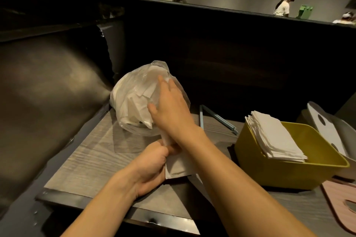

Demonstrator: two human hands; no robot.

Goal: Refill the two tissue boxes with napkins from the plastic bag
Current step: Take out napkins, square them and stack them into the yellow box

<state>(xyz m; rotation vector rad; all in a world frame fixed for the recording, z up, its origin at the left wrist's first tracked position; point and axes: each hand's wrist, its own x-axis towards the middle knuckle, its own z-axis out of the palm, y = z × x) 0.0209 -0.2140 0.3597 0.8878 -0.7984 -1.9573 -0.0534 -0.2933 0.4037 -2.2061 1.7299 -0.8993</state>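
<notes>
A clear plastic bag (133,98) full of crumpled white napkins lies on the wooden table (92,152), left of centre. My right hand (169,107) lies flat on the bag's right side with fingers straight. My left hand (152,167) grips the bag's twisted neck together with a folded white napkin (179,169) near the table's middle. To the right stands an open yellow tissue box (279,171) holding a stack of white napkins (275,136). A second, grey box (344,131) with a white lid (327,129) leaning on it shows behind it at the right edge.
A pink lid (341,202) lies flat at the lower right. A thin metal frame (217,117) rests on the table behind the bag. A dark padded booth seat (48,92) rises on the left, a dark partition behind. People sit far back.
</notes>
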